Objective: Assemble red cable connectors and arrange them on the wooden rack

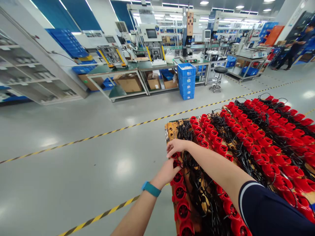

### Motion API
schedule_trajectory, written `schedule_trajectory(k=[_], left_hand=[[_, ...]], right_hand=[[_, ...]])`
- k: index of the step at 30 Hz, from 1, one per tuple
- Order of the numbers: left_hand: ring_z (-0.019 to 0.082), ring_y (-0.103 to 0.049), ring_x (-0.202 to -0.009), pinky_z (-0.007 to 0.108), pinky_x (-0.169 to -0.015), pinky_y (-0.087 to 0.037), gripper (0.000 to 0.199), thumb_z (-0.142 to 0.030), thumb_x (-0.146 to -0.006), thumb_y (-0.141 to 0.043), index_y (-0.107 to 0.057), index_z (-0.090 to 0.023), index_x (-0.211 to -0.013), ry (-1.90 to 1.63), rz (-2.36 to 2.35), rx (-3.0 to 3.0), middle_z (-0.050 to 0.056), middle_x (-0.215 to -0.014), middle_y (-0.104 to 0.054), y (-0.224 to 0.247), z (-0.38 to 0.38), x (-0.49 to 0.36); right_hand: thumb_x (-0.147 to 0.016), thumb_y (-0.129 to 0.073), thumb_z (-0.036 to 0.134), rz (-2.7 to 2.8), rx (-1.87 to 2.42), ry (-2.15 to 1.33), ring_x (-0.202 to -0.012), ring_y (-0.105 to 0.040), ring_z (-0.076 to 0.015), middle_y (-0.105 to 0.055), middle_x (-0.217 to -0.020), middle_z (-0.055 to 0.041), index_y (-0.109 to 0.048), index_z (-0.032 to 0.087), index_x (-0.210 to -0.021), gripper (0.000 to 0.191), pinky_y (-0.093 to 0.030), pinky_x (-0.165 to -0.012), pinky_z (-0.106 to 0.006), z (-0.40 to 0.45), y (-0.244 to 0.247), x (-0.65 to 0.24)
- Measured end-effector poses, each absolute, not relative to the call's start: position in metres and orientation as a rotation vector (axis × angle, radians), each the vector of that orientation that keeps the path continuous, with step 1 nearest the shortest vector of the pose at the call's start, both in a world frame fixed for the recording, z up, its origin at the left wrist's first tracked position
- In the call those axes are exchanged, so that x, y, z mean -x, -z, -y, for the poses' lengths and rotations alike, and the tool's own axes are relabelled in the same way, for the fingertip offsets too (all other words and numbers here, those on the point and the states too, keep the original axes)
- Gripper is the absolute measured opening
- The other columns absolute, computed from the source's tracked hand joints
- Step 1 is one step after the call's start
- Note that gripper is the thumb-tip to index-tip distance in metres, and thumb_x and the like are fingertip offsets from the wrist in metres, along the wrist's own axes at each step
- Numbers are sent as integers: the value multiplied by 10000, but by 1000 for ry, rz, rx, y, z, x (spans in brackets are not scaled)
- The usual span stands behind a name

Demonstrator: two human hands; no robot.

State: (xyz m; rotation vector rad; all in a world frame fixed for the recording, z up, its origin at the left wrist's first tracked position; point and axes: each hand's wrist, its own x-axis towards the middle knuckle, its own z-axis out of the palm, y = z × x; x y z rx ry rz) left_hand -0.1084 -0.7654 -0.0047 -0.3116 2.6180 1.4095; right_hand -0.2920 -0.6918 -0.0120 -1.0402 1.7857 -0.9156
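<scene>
Rows of red round plastic housings [183, 209] with dark insides sit on a wooden board with holes [172, 128]. Bundles of black cable [185, 131] lie between the rows. At the board's left edge, my left hand [168, 171] closes round a red housing [176, 163] in the outermost row, thumb lying over its side. My right hand [176, 146] reaches across from the right, its fingers curled down on the far side of that same housing. The fingers partly cover the housing, and their exact contact is hard to see. A teal band [151, 189] is on my left wrist.
Yellow-black floor tape [137, 124] runs beyond the board and to its left. Stacked blue crates [187, 82] stand before a workbench [115, 73] with machines. A black stool [220, 70] is near a cart [248, 62]. A person [299, 46] stands far right.
</scene>
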Motion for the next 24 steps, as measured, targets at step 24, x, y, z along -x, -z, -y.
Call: schedule_trajectory(k=[24], left_hand=[[224, -667, -852, 350, -780, -494, 705, -590, -570, -877, -611, -162, -1063, -2087, -1910, 790, 65, -935, -708, 35, 783, 92]], right_hand=[[-761, -773, 88, -2271, 1282, 376, -971, -725, -226, -798, -926, -50, -850, 209, -892, 194, -506, -847, -238, 695, -1, 254]])
